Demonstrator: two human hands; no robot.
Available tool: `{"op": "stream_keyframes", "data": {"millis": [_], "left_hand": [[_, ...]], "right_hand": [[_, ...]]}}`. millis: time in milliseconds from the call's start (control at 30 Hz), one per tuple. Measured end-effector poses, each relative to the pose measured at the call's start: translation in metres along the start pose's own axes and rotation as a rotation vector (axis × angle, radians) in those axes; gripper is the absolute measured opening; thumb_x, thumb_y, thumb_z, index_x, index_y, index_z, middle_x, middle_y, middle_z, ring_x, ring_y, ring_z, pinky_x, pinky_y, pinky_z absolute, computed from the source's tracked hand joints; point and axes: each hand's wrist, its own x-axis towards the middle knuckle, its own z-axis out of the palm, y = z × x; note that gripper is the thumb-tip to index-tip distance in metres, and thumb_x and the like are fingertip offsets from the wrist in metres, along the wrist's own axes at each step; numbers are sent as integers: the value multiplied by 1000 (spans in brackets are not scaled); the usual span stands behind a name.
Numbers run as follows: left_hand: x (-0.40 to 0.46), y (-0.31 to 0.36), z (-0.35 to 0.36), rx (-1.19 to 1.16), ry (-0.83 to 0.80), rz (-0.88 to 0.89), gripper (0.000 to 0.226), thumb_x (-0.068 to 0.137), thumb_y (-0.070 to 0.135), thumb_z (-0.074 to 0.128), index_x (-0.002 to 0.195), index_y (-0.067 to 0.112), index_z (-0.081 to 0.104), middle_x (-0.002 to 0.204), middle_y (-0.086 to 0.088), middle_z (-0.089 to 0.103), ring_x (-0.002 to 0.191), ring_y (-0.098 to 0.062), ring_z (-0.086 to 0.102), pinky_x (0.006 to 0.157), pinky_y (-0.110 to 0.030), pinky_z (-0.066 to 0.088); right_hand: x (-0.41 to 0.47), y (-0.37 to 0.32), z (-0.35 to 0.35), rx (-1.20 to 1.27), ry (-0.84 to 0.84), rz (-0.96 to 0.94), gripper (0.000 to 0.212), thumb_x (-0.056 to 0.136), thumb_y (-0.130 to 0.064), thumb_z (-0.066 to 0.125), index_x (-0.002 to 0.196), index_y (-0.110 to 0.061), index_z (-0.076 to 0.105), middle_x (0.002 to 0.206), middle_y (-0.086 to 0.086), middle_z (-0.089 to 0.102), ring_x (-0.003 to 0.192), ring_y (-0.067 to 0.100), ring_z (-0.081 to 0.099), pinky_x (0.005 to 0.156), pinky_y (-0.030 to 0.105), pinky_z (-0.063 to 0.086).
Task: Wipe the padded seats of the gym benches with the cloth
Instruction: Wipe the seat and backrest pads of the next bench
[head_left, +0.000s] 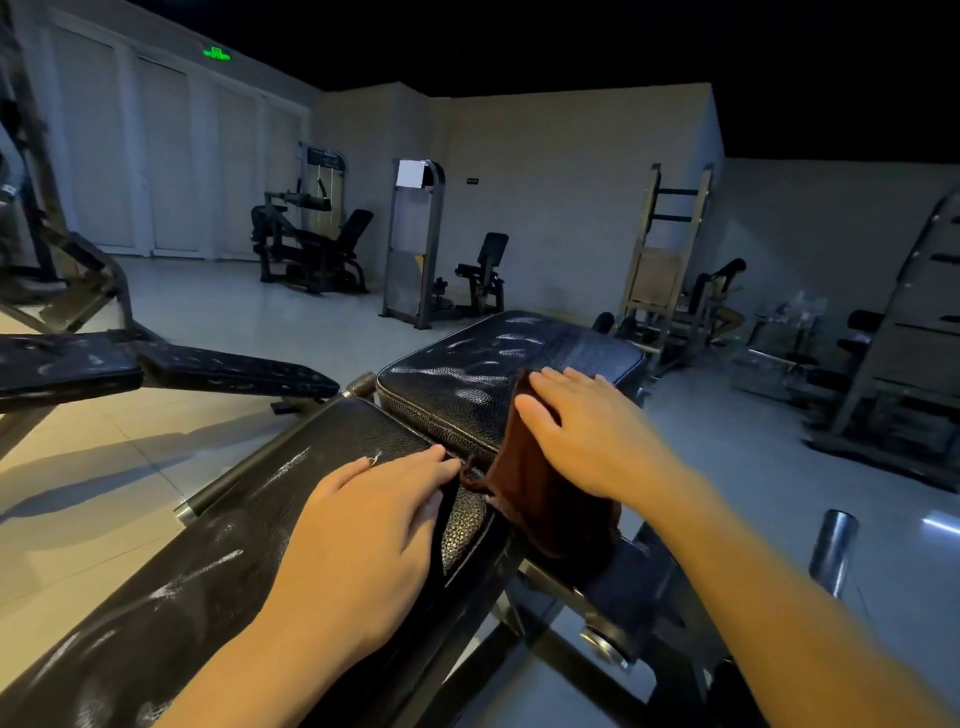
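- The left hand (363, 525) lies flat, fingers straight, on the long back pad (218, 561), just short of the seat pad (498, 364).
- The right hand (587, 431), fingers straight, presses the brown cloth (535, 499) against the seat pad's near right edge; the cloth hangs down.
- Beyond the seat pad stand other gym machines (311, 244).

The green lit sign (216, 53) high on the wall and a small dark wall plaque (472, 181) are both too blurred to read.
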Motion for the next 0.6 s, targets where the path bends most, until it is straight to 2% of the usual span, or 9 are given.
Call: {"op": "stream_keyframes", "data": {"millis": [67, 133, 200, 267, 367, 467, 533, 600], "left_hand": [[-2, -4, 4, 2, 7, 14, 68, 80, 57, 7, 129, 47, 53, 127, 43, 30, 118, 29, 11, 106, -10, 7], [-5, -5, 7, 1, 25, 31, 56, 88, 50, 19, 126, 42, 58, 131, 35, 41, 123, 21, 23, 105, -12, 12], [-6, -5, 9, 27, 34, 53, 46, 91, 42, 29, 123, 37, 62, 130, 24, 55, 125, 7, 35, 102, -17, 17], [-7, -5, 9, 26, 17, 47, 46, 91, 40, 29, 123, 35, 63, 131, 21, 56, 125, 3, 37, 102, -18, 17], [-7, -2, 7, -1, 18, 14, 57, 88, 49, 19, 127, 38, 59, 134, 29, 45, 128, 8, 35, 108, -17, 14], [-6, 3, 5, -17, -7, -25, 73, 80, 57, 4, 133, 42, 52, 133, 37, 30, 126, 20, 23, 109, -16, 6], [-5, 6, 4, 9, -18, -34, 79, 76, 59, -1, 136, 43, 47, 139, 35, 31, 122, 22, 15, 108, -14, 1], [-5, 8, 2, 24, -21, -41, 83, 74, 59, -5, 139, 43, 45, 142, 34, 29, 122, 22, 12, 109, -14, -1]], "right_hand": [[30, 21, -4, -14, -19, 61, 57, 104, -48, 20, 148, -15, 35, 157, 5, 32, 144, 24, 27, 118, 41, 19], [66, 45, -8, -31, -60, 146, 58, 104, -47, 20, 149, -13, 33, 158, 8, 29, 144, 27, 26, 117, 42, 20], [93, 61, -13, -35, -103, 236, 60, 104, -48, 20, 152, -13, 28, 160, 8, 26, 145, 29, 25, 116, 43, 21], [105, 68, -13, -30, -101, 281, 60, 103, -48, 20, 151, -13, 30, 158, 10, 30, 142, 30, 30, 113, 43, 27], [95, 64, -7, -45, -44, 268, 58, 103, -45, 20, 149, -13, 33, 157, 9, 31, 143, 29, 27, 114, 45, 22], [71, 56, 0, -1, -30, 314, 60, 103, -46, 19, 154, -14, 22, 163, 7, 14, 149, 29, 10, 120, 46, 9], [52, 41, 0, 38, -14, 354, 64, 103, -48, 18, 155, -12, 18, 164, 10, 9, 150, 32, 5, 122, 47, 8], [30, 19, 0, 41, -13, 313, 67, 103, -51, 18, 156, -10, 14, 163, 12, 6, 150, 33, 3, 122, 48, 5]]}}
